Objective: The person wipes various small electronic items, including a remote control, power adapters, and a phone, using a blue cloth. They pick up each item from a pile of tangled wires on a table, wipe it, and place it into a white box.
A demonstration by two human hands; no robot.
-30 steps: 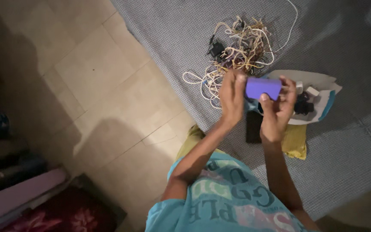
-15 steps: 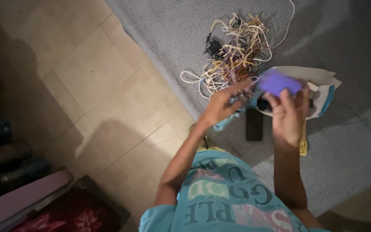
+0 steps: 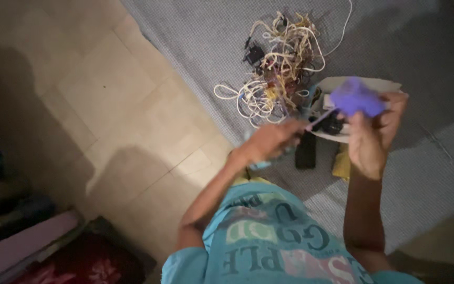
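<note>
While the whole view is dim and slightly blurred by motion, these points can be read.

Right hand: the right hand (image 3: 370,138) is raised over the grey cloth, its fingers closed around a purple object (image 3: 357,98), which shows above the fingertips.

Purple object: soft-edged in the blur, its exact shape cannot be told; it sits in front of the white paper wrapper (image 3: 366,84) and to the right of the tangle of cords.

Purple strip: a thin purple strip (image 3: 320,119) runs from the lower left side of the purple object down towards the left hand.

Left hand: the left hand (image 3: 273,140) is lower and to the left, fingers curled, with its fingertips at the lower end of the strip; the blur hides whether the grip is pinched fully shut on it.

Grey cloth: the grey cloth (image 3: 200,47) covers the upper right of the view and lies on the tiled floor (image 3: 90,94).

Tangle of cords: a pile of pale cords (image 3: 282,63) lies on the cloth, with a small black plug (image 3: 253,53) at its left edge.

Black slab: a flat black slab (image 3: 306,152) lies on the cloth between the two forearms.

Yellow packet: a yellow packet (image 3: 341,163) lies just right of the slab, partly behind the right wrist.
</note>
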